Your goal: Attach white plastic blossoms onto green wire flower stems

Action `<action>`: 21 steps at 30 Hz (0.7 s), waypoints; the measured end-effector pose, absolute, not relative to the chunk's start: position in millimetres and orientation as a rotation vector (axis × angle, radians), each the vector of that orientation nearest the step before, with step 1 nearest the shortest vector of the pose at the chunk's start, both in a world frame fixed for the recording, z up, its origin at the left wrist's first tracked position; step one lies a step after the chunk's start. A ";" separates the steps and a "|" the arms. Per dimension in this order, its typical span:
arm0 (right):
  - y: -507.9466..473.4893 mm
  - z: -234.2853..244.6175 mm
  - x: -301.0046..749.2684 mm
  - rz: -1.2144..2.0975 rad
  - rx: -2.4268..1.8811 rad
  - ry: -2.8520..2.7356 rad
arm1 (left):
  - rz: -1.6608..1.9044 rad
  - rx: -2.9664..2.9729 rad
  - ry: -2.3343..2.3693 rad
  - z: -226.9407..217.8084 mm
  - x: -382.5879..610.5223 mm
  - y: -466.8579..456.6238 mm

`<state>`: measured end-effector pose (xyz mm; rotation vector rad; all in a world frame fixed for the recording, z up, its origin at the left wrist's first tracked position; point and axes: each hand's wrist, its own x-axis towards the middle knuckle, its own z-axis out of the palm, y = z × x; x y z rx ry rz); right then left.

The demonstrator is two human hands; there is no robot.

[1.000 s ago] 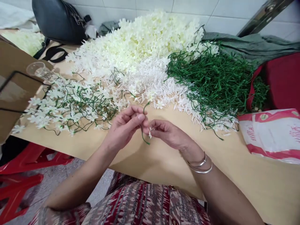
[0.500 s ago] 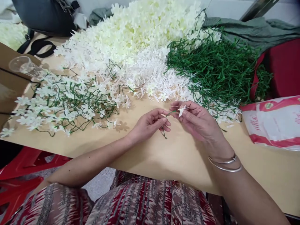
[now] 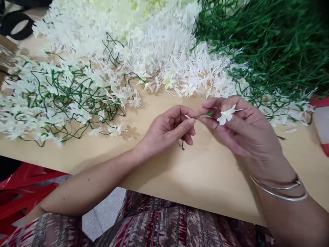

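Note:
Over the middle of the table, my left hand [image 3: 172, 128] pinches a thin green artificial stem [image 3: 205, 114] between thumb and forefinger. The stem's tip points right, and its lower end hangs beneath my fingers. My right hand [image 3: 244, 128], with bangles at the wrist, is closed on a white artificial flower [image 3: 226, 115]. A thin white piece sticks out of the flower's right side. A small gap shows between the stem's green tip and the flower. Beyond my hands lie loose white stamens [image 3: 174, 58].
A pile of white flowers on green stems [image 3: 64, 99] lies at left. Behind it are heaped loose white petals [image 3: 84, 27]. Bare green stems [image 3: 269, 44] are massed at the back right. A red-and-white packet [image 3: 321, 123] sits at the right edge, and red stools [image 3: 31, 178] stand below left.
The view has shifted closer and lower. My right hand has moved right with the flower, so flower and stem tip are now apart. My left hand keeps its pinch on the stem.

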<state>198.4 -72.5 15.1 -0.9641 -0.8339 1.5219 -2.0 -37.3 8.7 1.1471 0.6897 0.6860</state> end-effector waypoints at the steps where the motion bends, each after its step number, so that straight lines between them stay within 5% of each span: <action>1: -73.6 15.0 198.2 1.516 -0.977 -0.826 | 0.689 1.147 0.676 8.6 -2.4 -37.6; 21: -78.7 6.9 191.9 1.497 -1.061 -0.893 | 0.765 1.141 0.826 13.3 -6.4 -43.7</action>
